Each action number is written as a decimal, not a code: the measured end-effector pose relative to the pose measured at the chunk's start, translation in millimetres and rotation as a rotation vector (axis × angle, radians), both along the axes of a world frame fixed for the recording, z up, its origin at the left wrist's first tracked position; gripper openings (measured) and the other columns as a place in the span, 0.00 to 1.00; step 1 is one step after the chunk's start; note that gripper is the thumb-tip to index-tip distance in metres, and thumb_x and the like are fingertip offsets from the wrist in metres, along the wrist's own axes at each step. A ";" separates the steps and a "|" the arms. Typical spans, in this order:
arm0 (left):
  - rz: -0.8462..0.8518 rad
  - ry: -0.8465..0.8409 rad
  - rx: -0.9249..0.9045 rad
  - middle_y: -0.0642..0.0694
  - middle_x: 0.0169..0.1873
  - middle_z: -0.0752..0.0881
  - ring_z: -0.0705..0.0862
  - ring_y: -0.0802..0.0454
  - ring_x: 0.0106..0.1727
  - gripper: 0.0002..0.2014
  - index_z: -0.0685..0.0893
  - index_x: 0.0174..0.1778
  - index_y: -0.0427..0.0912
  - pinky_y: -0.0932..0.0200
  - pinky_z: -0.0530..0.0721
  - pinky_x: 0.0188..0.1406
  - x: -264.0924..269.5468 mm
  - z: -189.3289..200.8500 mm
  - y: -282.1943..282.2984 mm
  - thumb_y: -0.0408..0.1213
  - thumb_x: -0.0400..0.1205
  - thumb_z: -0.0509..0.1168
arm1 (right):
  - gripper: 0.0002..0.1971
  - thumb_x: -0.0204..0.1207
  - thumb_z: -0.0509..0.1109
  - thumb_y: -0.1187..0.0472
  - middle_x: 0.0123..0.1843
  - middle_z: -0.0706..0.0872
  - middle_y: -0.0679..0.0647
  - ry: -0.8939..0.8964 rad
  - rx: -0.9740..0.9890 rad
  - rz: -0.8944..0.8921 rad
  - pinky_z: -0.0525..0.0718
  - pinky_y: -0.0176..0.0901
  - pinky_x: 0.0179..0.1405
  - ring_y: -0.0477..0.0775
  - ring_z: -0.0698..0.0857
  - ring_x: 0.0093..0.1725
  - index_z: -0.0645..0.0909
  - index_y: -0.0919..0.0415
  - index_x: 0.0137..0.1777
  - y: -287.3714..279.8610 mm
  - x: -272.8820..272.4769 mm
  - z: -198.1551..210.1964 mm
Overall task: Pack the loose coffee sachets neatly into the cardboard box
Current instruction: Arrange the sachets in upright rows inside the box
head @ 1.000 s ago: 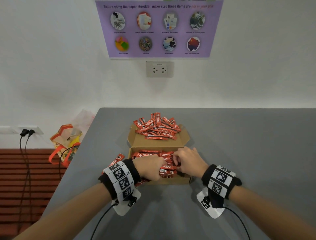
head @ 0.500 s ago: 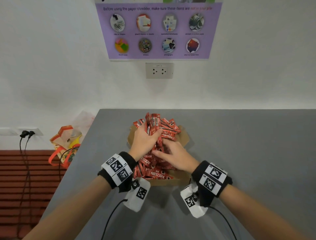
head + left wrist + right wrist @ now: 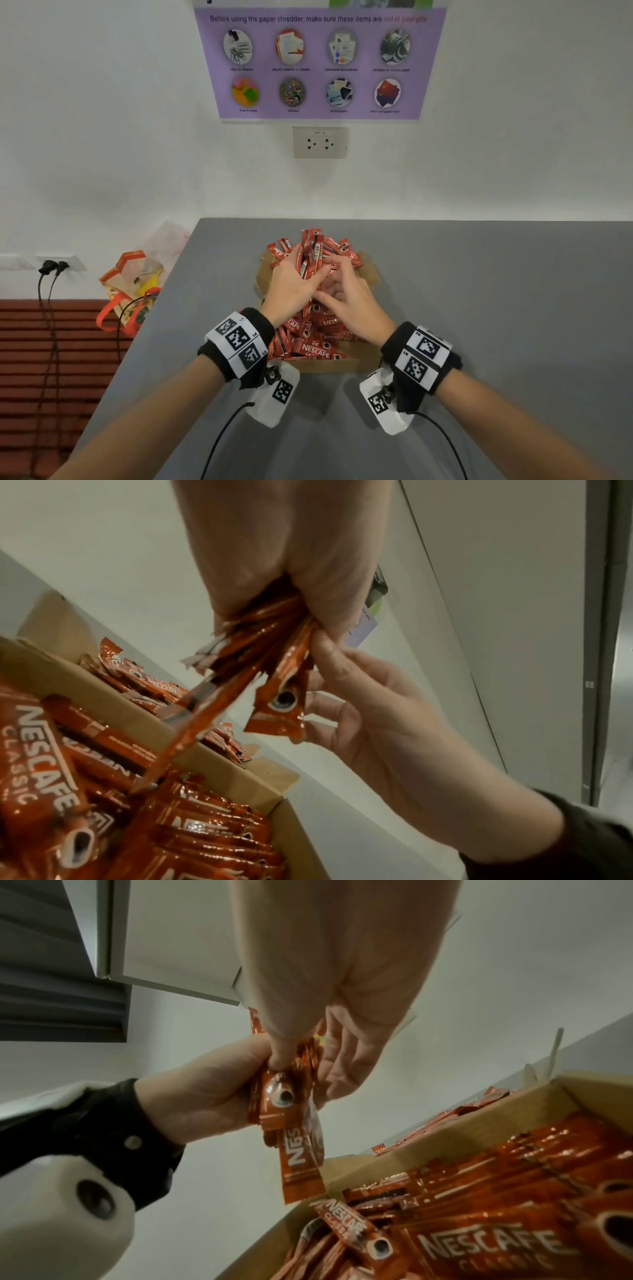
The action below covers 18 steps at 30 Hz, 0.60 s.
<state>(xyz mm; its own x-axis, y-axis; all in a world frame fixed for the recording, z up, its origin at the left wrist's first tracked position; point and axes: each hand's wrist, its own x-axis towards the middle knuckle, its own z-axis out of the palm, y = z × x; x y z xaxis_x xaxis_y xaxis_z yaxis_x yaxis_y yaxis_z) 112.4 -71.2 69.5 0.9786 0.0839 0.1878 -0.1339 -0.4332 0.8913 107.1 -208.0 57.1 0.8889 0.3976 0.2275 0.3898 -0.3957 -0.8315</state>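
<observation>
Presently the left hand (image 3: 291, 287) gripped a bundle of Nescafé sachets (image 3: 260, 653) above the cardboard box (image 3: 356, 363); the right hand (image 3: 349, 301) pinched one sachet. Loose sachets (image 3: 337, 245) lay on the far flap. Risk: uneven ends could slip from the bundle and land crooked.

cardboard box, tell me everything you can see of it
The box is plain brown corrugated cardboard, low and open-topped, standing on the grey table. Its flaps are folded outward; loose sachets lie on the far flap. Inside lie many red Nescafe sachets, heaped unevenly. Above it the left hand grips a bunch of sachets, and the right hand pinches that bunch with its thumb; neither hand clearly touches the box.
</observation>
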 end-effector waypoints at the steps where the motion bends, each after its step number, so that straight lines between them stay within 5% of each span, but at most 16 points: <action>1: 0.000 0.000 0.009 0.48 0.55 0.87 0.84 0.54 0.57 0.24 0.79 0.64 0.40 0.50 0.81 0.63 0.5 -1.0 0.3 0.49 0.76 0.70 | 0.26 0.77 0.70 0.58 0.44 0.82 0.50 -0.005 -0.008 0.005 0.86 0.41 0.45 0.47 0.84 0.42 0.62 0.56 0.70 0.0 0.8 0.7; 12: -0.037 0.001 -0.028 0.61 0.45 0.84 0.84 0.64 0.50 0.12 0.78 0.53 0.54 0.68 0.79 0.52 -2.8 1.2 0.4 0.41 0.76 0.71 | 0.09 0.84 0.56 0.69 0.34 0.75 0.40 -0.021 -0.007 0.007 0.74 0.23 0.32 0.28 0.79 0.32 0.67 0.65 0.63 2.1 -2.0 5.2; 18: -0.048 -0.017 -0.019 0.61 0.43 0.86 0.84 0.67 0.48 0.10 0.79 0.50 0.55 0.71 0.79 0.49 -4.5 5.8 3.0 0.48 0.75 0.71 | 0.03 0.84 0.57 0.65 0.30 0.83 0.50 0.007 0.032 -0.004 0.85 0.38 0.32 0.44 0.83 0.27 0.68 0.57 0.51 -0.2 -0.3 9.5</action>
<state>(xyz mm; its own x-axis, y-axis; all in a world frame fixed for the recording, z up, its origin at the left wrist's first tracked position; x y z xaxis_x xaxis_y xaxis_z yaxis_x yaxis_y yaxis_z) 107.9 -68.2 75.3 0.9782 0.0407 0.2035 -0.1694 -0.4093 0.8965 106.8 -208.1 66.6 0.8922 0.3863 0.2339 0.3823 -0.3702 -0.8466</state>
